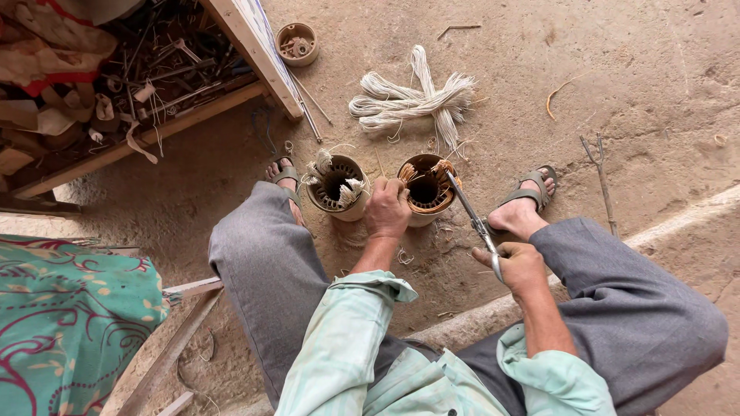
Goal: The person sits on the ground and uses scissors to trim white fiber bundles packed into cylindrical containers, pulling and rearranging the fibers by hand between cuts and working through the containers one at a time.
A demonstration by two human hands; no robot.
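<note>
On the bare earthen floor [632,92] between the seated person's sandalled feet stand two short cylindrical metal motor stators, side by side and nearly touching. The right-hand one, a brown, copper-lined stator [426,190], is steadied by the left hand [388,209], whose fingers are clenched over its near rim, the thumb side toward the other cylinder. The right hand [520,266] is closed around the handles of a pair of slim steel scissors [472,217], held slanting up and to the left so that the blade tips reach the far-right rim of that brown stator, where a small tuft of pale thread sticks out. The left-hand cylinder, a grey stator with white thread tufts [337,185] fanning from its slots, stands untouched just beside the left hand. Beyond both, well apart from the hands, lies a loose bundle of off-white cord [412,100] spread in a cross shape on the ground. A small round tin holding metal bits [297,42] sits farther off, next to the edge of a wooden crate filled with tools and scrap [139,69]. A green patterned cloth [69,323] covers something at the lower left. Both forearms emerge from rolled pale green shirt sleeves, above grey trousers.
</note>
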